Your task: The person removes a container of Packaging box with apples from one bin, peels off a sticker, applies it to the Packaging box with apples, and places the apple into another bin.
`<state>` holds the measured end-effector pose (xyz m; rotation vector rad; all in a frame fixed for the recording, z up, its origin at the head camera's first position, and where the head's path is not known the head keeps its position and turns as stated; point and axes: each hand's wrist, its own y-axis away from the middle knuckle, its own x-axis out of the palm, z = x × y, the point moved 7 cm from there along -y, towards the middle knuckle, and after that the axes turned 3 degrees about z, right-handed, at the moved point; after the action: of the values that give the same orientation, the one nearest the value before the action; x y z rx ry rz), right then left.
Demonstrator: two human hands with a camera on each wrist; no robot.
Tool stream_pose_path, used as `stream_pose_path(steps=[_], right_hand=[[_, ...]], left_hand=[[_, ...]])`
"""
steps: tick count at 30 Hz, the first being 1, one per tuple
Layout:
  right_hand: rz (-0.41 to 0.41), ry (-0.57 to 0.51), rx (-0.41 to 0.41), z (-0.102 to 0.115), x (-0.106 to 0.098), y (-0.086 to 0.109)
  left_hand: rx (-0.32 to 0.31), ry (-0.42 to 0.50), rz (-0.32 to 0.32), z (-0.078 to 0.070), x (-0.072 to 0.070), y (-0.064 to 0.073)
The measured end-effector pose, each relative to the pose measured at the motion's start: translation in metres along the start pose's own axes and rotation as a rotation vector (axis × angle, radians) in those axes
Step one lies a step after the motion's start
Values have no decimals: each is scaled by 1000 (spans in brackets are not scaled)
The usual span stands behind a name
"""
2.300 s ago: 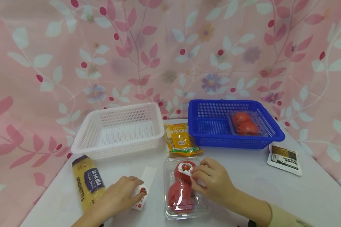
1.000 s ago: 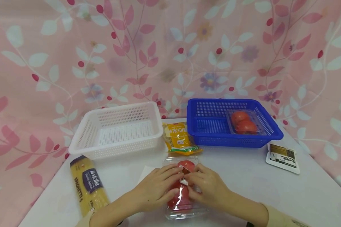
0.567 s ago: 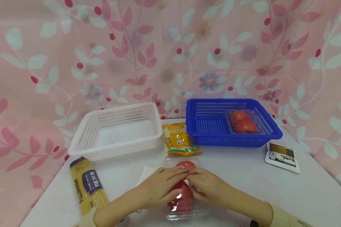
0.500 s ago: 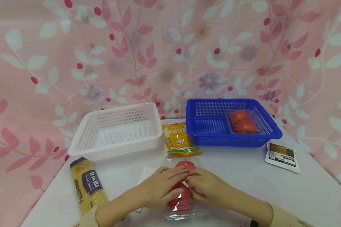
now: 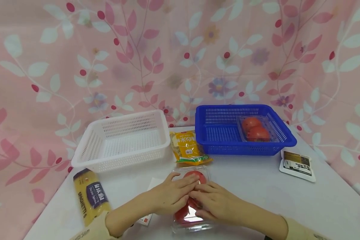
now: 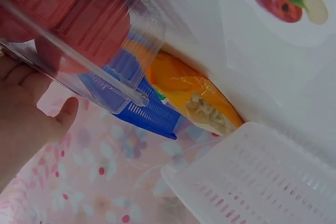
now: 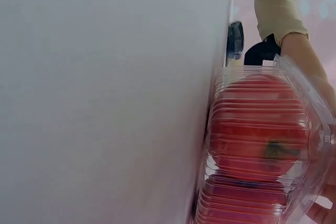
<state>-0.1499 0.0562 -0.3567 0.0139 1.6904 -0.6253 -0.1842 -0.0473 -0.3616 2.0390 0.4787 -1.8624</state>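
A clear plastic clamshell box of red tomatoes lies on the table in front of me. My left hand rests over the middle of its lid with fingers extended. From the other side, my right hand presses on the lid, and the fingertips of both hands meet there. The label under the fingers is hidden. In the left wrist view, the left thumb stands out beside the box wall. The right wrist view shows the ridged side of the box and a tomato's stem.
A white label strip lies partly under my left forearm, beside a spaghetti pack. Behind stand a white basket and a blue basket with another tomato box. A yellow food bag and a flat white packet lie nearby.
The right hand pinched a label at the box, and the left hand came over from the label strip to the lid. Now the right fingers have slid slightly toward me, pressing the lid.
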Motion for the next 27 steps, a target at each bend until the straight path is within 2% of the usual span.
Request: stream_pose_path(steps=[3, 6, 12, 14, 19, 27], right_hand=[[55, 1, 19, 1, 2, 2], [61, -5, -10, 5, 2, 1], [106, -21, -54, 12, 7, 2], [96, -13, -82, 16, 7, 4], [-9, -49, -170, 24, 0, 5], [14, -211, -152, 24, -9, 9]], left_hand=[[-13, 15, 18, 0, 2, 2], [-33, 35, 4, 1, 4, 3], [-57, -39, -46, 0, 5, 3], [-63, -60, -58, -1, 5, 3], [-92, -89, -79, -2, 7, 6], [-190, -103, -56, 3, 12, 17]])
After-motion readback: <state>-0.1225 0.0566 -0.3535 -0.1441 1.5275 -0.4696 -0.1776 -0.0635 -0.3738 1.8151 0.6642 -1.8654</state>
